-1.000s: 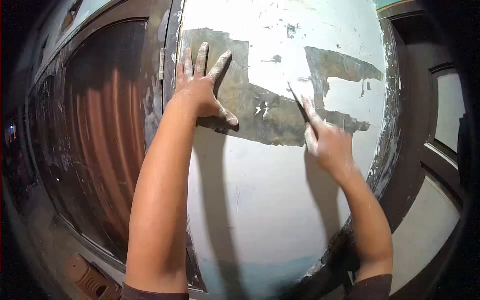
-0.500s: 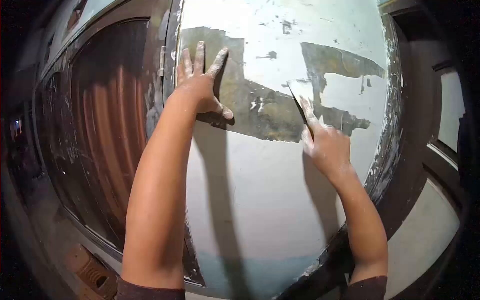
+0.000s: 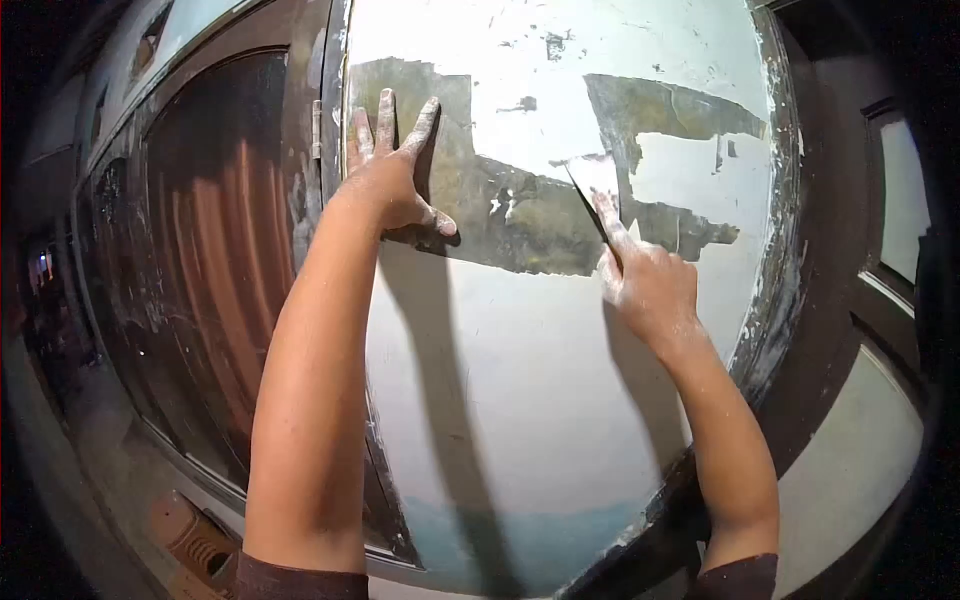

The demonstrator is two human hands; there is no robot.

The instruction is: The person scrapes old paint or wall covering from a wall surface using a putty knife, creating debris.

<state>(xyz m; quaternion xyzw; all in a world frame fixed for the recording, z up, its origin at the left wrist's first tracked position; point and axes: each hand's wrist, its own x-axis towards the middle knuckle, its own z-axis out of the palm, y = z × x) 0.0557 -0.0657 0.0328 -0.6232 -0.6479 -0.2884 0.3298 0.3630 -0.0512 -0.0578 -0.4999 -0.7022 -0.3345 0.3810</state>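
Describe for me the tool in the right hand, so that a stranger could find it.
Find the pale wall between the dark frames, then the right hand at its ragged grey patches. The flat tool points up and leftward from that hand. Its straight, dark, slanting edge sets it apart from those ragged outlines.

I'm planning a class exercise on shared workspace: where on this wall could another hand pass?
Free: the pale lower wall, bounded above by the dark patch and sideways by the two arms; also the middle of that patch, between the spread left hand and the scraper. Crowded: around the scraper, gripped by the right hand.
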